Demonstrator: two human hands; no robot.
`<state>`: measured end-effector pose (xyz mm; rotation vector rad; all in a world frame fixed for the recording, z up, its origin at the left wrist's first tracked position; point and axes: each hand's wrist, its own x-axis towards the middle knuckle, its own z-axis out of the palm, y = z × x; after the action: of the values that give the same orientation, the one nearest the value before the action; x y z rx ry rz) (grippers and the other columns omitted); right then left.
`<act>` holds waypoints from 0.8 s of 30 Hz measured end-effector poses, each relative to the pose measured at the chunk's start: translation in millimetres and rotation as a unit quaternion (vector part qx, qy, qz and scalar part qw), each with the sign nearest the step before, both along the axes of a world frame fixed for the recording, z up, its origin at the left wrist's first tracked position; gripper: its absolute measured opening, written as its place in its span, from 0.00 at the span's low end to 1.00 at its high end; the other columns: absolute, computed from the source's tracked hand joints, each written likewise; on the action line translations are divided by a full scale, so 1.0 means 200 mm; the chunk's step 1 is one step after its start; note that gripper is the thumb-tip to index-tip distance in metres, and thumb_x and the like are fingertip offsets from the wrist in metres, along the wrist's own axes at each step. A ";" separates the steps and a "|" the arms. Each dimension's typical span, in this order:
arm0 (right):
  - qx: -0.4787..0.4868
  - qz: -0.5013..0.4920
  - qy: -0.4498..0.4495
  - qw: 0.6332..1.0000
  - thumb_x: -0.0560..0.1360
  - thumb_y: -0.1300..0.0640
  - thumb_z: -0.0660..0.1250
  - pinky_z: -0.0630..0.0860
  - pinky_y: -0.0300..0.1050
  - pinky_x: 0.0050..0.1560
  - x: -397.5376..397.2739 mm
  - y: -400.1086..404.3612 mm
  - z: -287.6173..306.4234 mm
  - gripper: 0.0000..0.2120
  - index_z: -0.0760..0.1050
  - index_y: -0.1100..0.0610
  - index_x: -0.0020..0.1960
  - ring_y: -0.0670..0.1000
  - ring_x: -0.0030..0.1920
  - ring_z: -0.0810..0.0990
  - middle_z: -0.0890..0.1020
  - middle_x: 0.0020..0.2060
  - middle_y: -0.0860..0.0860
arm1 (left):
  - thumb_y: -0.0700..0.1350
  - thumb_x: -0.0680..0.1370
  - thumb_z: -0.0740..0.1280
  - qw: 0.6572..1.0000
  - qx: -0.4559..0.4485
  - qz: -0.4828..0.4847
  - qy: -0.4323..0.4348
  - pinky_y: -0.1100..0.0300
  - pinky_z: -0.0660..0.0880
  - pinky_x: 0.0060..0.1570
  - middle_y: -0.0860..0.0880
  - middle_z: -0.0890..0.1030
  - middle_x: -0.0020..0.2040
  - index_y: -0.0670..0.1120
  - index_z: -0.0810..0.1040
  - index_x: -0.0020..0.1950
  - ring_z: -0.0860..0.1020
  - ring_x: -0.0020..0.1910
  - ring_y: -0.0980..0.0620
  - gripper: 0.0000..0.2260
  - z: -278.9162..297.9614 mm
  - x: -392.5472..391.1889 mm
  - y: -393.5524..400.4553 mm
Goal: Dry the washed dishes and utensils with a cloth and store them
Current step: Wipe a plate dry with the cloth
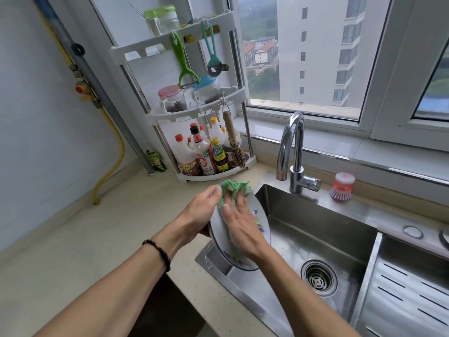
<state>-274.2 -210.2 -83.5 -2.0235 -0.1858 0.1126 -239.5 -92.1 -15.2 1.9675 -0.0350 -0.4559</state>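
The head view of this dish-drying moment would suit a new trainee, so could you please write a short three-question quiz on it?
1. True or false: the plate lies flat on the counter.
2. What does the right hand press against the plate? A) the green cloth B) the dish brush C) the green peeler
3. Fill in: the left hand grips the plate by its ____.

Key: 1. False: it is held tilted over the edge of the sink. 2. A. 3. Rim.
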 end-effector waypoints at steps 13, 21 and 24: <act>0.124 0.101 0.014 0.987 0.77 0.30 0.41 0.30 0.53 0.76 -0.17 0.03 0.08 0.27 0.41 0.29 0.75 0.38 0.78 0.40 0.42 0.78 0.35 | 0.54 0.86 0.53 0.996 0.014 0.077 -0.043 0.42 0.79 0.58 0.46 0.83 0.55 0.53 0.77 0.56 0.83 0.55 0.45 0.14 -0.01 0.07 0.00; 0.083 0.072 0.014 0.994 0.71 0.24 0.35 0.28 0.54 0.77 -0.06 -0.03 0.09 0.41 0.42 0.40 0.81 0.37 0.76 0.38 0.41 0.79 0.40 | 0.54 0.87 0.51 0.997 -0.038 0.071 -0.011 0.43 0.79 0.59 0.48 0.84 0.57 0.52 0.78 0.59 0.82 0.57 0.46 0.16 -0.01 0.05 -0.04; 0.068 0.108 0.052 0.990 0.75 0.30 0.36 0.30 0.54 0.77 -0.12 -0.10 0.04 0.38 0.51 0.43 0.81 0.42 0.79 0.46 0.51 0.81 0.44 | 0.59 0.84 0.51 0.991 -0.019 0.112 -0.064 0.40 0.79 0.57 0.46 0.82 0.56 0.55 0.76 0.57 0.82 0.56 0.43 0.16 -0.01 0.09 -0.01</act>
<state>-298.0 -229.3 -76.4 -1.8521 -0.3379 0.3316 -221.6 -94.8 -17.0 1.9337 0.0946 -0.1810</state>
